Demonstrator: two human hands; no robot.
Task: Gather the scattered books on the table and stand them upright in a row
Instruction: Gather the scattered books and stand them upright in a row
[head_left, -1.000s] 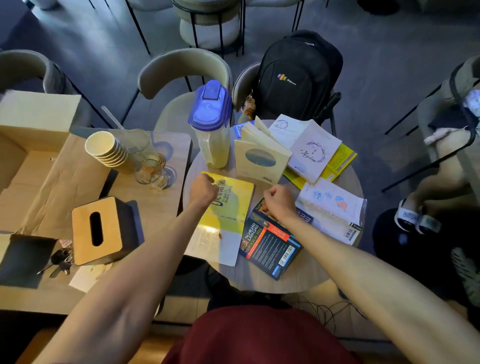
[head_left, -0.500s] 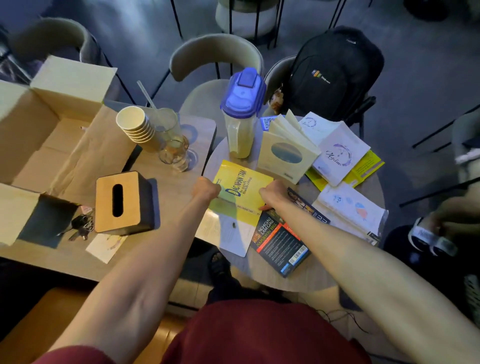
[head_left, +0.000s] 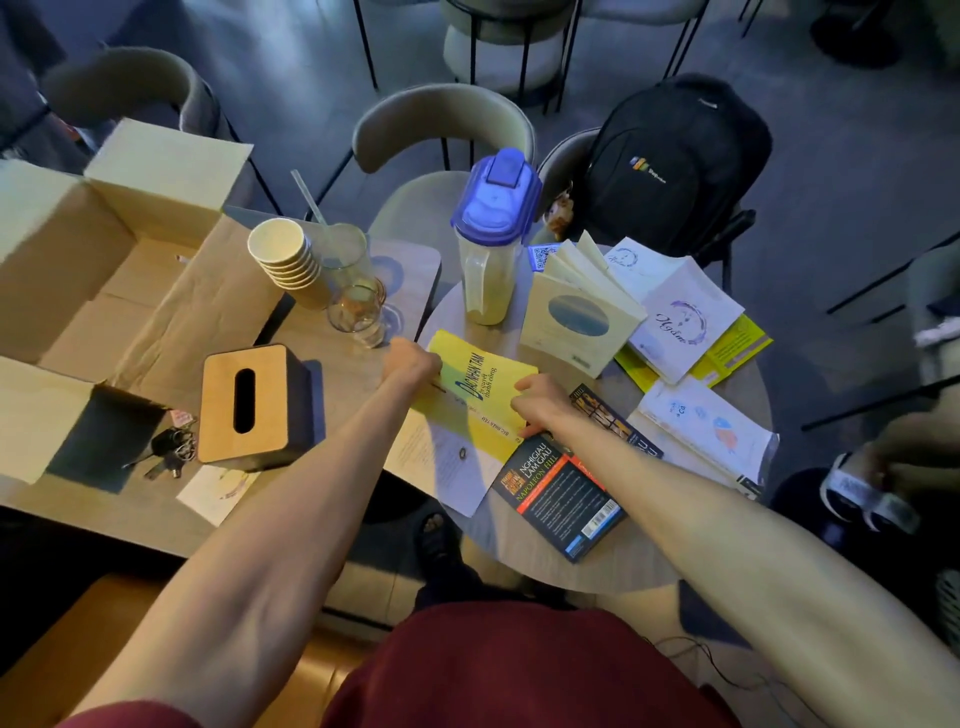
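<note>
Head view: early stage, no row yet. Left hand (head_left: 413, 364) curls round the left edge of the yellow book (head_left: 478, 384), and right hand (head_left: 540, 402) grips its right edge with bent fingers. That book sits mid round table (head_left: 623, 571). Black book (head_left: 561, 493) lies flat just beside the right wrist. Cream book (head_left: 576, 322) stands tented open by the pitcher (head_left: 491, 244). White book (head_left: 680, 317) and wrapped book (head_left: 711, 431) lie flat further right. My read: first pickup under way, every book left to stand.
</note>
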